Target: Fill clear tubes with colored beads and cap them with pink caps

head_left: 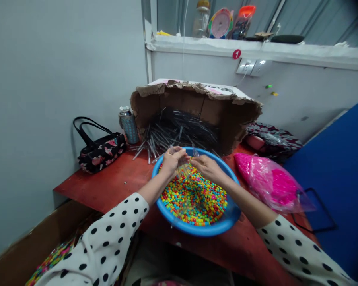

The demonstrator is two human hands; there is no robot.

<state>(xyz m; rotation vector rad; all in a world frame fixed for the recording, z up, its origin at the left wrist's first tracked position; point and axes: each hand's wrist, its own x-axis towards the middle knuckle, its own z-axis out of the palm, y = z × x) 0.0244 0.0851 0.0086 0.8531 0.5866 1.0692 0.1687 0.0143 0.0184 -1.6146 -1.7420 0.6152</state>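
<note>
My left hand (173, 161) is closed around clear plastic tubes (182, 171), whose see-through ends hang over a blue basin (193, 229). Close beside it, my right hand (207, 167) pinches a small clear plastic piece (195, 151), its exact shape hard to make out. Small multicoloured beads (197, 198) fill much of the basin below both hands. Behind the basin, a torn cardboard box (226, 119) lies with its open side towards me. Many thin clear tubes (167, 135) spill out of its front onto the red table (107, 186).
A floral handbag (103, 153) and a patterned bottle (129, 126) stand at the left. On the right lie a plastic bag of pink pieces (271, 180) and a patterned cloth item (274, 135). A box with wrapped coloured beads (52, 258) sits below left.
</note>
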